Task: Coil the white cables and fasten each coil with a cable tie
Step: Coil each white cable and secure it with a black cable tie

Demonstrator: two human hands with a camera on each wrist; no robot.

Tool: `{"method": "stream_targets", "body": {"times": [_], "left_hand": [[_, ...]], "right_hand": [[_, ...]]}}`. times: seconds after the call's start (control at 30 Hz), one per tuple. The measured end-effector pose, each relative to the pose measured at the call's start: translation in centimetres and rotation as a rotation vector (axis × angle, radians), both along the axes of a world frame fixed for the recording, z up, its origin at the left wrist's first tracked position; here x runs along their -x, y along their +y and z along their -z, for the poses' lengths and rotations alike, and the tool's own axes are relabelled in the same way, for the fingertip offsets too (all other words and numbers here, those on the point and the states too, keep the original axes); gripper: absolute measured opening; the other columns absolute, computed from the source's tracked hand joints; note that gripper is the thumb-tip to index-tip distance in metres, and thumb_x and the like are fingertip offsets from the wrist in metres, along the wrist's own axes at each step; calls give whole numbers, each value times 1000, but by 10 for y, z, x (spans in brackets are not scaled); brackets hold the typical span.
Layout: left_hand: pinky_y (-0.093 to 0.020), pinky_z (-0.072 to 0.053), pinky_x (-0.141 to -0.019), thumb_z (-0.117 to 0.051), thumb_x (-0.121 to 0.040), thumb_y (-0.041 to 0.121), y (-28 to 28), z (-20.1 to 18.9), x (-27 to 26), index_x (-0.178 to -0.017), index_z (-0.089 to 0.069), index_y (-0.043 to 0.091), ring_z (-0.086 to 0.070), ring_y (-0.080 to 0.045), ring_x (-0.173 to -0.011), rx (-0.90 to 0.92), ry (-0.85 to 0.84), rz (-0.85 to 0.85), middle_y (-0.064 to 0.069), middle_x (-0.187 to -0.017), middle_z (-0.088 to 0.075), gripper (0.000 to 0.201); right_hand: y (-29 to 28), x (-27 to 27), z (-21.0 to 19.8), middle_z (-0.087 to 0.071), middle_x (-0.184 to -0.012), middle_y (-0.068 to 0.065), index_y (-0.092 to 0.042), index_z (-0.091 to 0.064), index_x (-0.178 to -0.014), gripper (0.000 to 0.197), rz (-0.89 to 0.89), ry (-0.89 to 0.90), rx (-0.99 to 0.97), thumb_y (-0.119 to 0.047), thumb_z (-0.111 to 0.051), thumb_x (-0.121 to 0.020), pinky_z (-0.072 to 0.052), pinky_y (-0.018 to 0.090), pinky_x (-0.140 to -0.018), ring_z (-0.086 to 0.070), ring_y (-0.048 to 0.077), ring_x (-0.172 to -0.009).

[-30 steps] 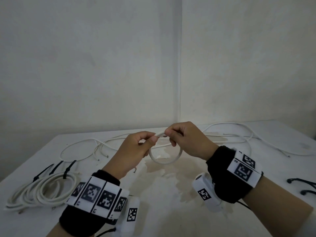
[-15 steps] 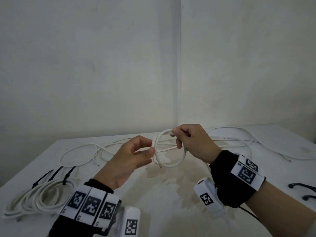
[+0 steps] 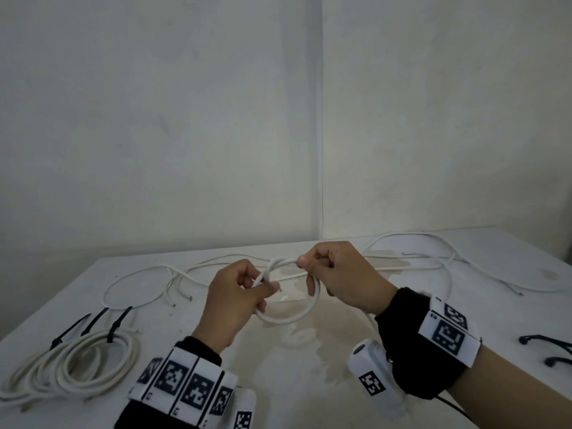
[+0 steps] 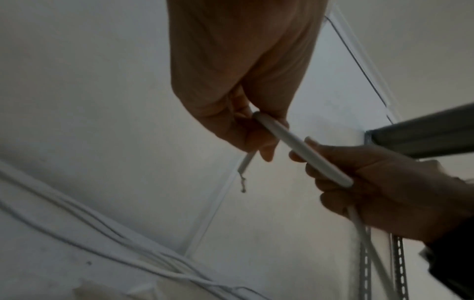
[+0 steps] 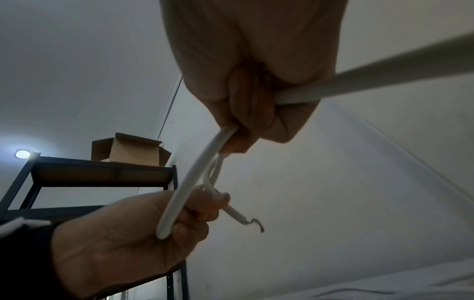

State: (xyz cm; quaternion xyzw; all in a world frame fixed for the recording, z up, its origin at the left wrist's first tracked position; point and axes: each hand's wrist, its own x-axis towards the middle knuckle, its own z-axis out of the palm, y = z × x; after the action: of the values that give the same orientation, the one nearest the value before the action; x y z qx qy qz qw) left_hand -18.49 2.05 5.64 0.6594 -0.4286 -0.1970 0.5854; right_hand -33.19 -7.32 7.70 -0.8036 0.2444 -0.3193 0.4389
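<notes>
I hold a small loop of white cable (image 3: pixel 289 319) above the table between both hands. My left hand (image 3: pixel 263 283) pinches the loop's left side where the strands cross. The cable's stripped end (image 4: pixel 242 183) pokes out below its fingers. My right hand (image 3: pixel 305 264) pinches the top of the loop between thumb and forefinger. From that hand the rest of the cable trails back over the table. In the right wrist view the cable (image 5: pixel 191 182) curves from my right hand (image 5: pixel 238 125) down to my left hand (image 5: pixel 195 211).
A finished coil (image 3: pixel 71 363) bound with black cable ties (image 3: pixel 114 325) lies at the table's front left. Loose white cables (image 3: pixel 139 274) sprawl across the back of the white table (image 3: pixel 309 382). More black ties (image 3: pixel 548 348) lie at the right edge. Walls stand close behind.
The single small loop has gained a second turn and hangs wider and lower. My left hand has shifted its grip to the crossing strands, and my right hand has drawn slightly closer.
</notes>
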Motion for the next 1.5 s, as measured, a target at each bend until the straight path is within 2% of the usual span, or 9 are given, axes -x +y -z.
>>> {"method": "stream_targets", "body": {"times": [0.2, 0.37, 0.5, 0.67, 0.83, 1.0, 1.13, 1.37, 1.5], "left_hand": [[-30, -48, -48, -70, -78, 6, 1, -1, 0, -58, -44, 22, -56, -15, -46, 82, -398, -213, 7, -51, -48, 36], [-37, -49, -75, -68, -77, 3, -2, -5, -6, -63, -46, 24, -59, -25, -82, 123, -396, -129, 7, -85, -59, 34], [-23, -45, -60, -56, -86, 2, 0, -6, -2, -72, -45, 15, -58, -13, -61, 57, -160, 59, 6, -68, -67, 22], [-17, -32, -60, -40, -94, 11, 3, -10, 6, -79, -51, 15, -38, -6, -57, -57, -88, 202, 3, -61, -40, 19], [-20, -35, -73, -27, -99, 33, 6, -6, 1, -73, -59, 15, -41, -9, -67, -106, -171, 218, 4, -67, -41, 45], [-15, -30, -57, -30, -99, 34, 6, -5, -10, -73, -58, 23, -39, -1, -59, -232, -363, 280, 10, -65, -42, 40], [-15, -27, -55, -34, -97, 37, 8, -5, -18, -72, -59, 29, -36, -1, -55, -294, -460, 345, 8, -63, -38, 36], [-22, -43, -75, -33, -99, 25, 9, -2, -13, -64, -55, 21, -58, -5, -71, -156, -59, 378, 3, -72, -62, 42], [-24, -52, -73, -30, -99, 23, 4, -2, 0, -69, -44, 9, -46, -5, -47, -66, 181, 353, 9, -51, -41, 37]], "right_hand": [[3, 2, -6, -66, -54, -2, -10, -57, -77, 22, -59, 22, -167, -21, -50, -94, -26, 18, -37, -27, 11, -36], [-1, 3, -9, -69, -67, -2, -9, -57, -81, 23, -45, 66, -119, -25, -47, -95, -29, 20, -40, -29, 13, -39], [-2, 1, -9, -67, -78, 2, -8, -59, -78, 23, 9, 6, -71, -21, -50, -94, -32, 9, -43, -42, 1, -36], [-1, 0, -7, -65, -74, 8, -2, -62, -80, 21, 19, -39, -42, -16, -53, -93, -34, 6, -44, -46, -4, -38], [-3, 6, -12, -64, -68, 8, -9, -59, -73, 20, 19, -47, -85, -14, -54, -92, -34, 7, -42, -45, -2, -35], [-8, 7, -9, -62, -63, 7, -3, -61, -78, 19, 3, -34, -54, -14, -54, -92, -37, 7, -46, -48, -3, -38], [-13, 3, 0, -65, -60, -4, -20, -62, -69, 21, -11, 27, 52, -20, -57, -90, -41, 10, -62, -55, -2, -55], [-17, -7, 4, -58, -57, -10, -7, -63, -68, 32, 4, 36, 150, -24, -52, -93, -37, 14, -62, -48, 2, -60], [-22, -10, 7, -60, -55, -9, -20, -58, -59, 33, 13, -40, 101, -24, -55, -91, -40, 16, -66, -52, 3, -60]]}}
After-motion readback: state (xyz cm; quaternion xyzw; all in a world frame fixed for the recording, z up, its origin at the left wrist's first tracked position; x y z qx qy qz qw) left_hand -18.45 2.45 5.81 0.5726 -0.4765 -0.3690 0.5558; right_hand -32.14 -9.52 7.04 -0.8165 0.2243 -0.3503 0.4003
